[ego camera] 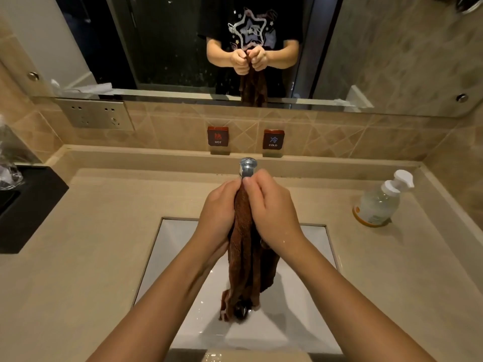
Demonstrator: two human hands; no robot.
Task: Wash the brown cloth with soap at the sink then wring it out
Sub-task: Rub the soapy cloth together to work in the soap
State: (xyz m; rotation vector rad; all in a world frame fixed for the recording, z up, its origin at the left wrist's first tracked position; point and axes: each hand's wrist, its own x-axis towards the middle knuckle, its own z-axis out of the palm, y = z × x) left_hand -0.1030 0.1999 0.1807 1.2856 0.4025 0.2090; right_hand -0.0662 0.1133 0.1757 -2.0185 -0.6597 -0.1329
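The brown cloth (244, 259) hangs bunched and wet over the white sink basin (295, 317), its lower end near the drain. My left hand (218, 207) and my right hand (271, 207) grip its top end side by side, held up just in front of the chrome tap (247, 167). A pump bottle of soap (380, 201) stands on the counter to the right of the basin, away from both hands. No water stream is visible from the tap.
A beige counter (99, 244) surrounds the basin. HOT (218, 137) and COLD (273, 139) signs sit on the tiled wall behind the tap. A black tray (28, 205) lies at the left. A wall socket panel (96, 114) and mirror (183, 48) are above.
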